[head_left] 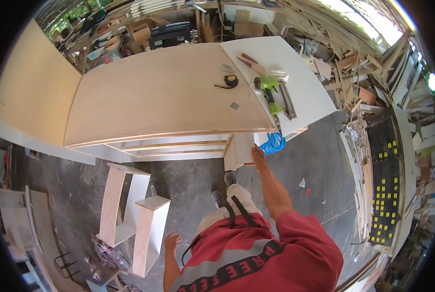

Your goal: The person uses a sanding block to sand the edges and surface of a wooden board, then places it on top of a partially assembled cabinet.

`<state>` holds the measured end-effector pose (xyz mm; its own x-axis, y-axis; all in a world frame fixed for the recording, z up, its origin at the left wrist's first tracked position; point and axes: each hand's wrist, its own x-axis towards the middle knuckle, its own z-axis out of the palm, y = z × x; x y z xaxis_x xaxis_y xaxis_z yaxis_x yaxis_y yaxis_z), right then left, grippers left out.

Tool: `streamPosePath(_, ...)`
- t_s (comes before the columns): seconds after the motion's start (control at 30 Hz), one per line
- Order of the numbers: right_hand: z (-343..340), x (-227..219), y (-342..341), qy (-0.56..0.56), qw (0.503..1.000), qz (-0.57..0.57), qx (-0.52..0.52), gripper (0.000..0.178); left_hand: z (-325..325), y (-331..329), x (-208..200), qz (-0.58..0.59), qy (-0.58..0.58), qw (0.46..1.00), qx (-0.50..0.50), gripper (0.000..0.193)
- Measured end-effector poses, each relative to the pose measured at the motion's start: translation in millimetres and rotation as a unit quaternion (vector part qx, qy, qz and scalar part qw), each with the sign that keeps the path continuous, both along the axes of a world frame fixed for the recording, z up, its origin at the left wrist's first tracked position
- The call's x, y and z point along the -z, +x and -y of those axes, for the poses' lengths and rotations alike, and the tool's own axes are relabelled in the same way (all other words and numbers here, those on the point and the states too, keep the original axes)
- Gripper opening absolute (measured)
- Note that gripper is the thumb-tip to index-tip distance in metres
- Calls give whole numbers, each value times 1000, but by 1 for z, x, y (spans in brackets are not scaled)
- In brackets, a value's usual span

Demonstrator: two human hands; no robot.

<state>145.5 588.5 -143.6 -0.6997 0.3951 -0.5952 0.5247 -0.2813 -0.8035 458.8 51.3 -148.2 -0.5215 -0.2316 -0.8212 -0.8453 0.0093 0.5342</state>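
A wooden drawer [231, 155] juts out from under the front of a large cabinet [154, 92], its outer side bare wood and its inside white. My right hand [259, 157] is at the drawer's right edge, with the fingers closed on it. Beside that hand hangs a coiled blue air hose [274, 143], leading up to a green nail gun [274, 95] on the cabinet's white top panel. My left hand [172, 241] hangs by my side, fingers apart and holding nothing. Close to it, two more drawer boxes [149, 228] stand on end on the floor.
On the cabinet lie a tape measure [231, 81], small metal plates [234, 105] and a wooden-handled tool [249, 61]. A tall wooden side [32, 87] rises at left. Scrap wood [358, 73] piles up at right, near a dark panel with yellow squares [385, 194].
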Motion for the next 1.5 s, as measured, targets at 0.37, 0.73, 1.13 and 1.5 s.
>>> streamPosePath(0.37,-19,46,-82,-66,989,-130,7,34,27,88,-50,9,-76,996,-38,56)
streamPosePath(0.73,-1,64,-68,-81,992,-93,14,42,21,23,11,-31,-95,994,54,42)
streamPosePath(1.13,-48,52,97,159,804,265,-508,22,-68,18,52,-177,-259,948,53,44)
streamPosePath(1.5,-23,66,43,118,857,244,-439,20,-28,87,37,104,-289,950,-60,48)
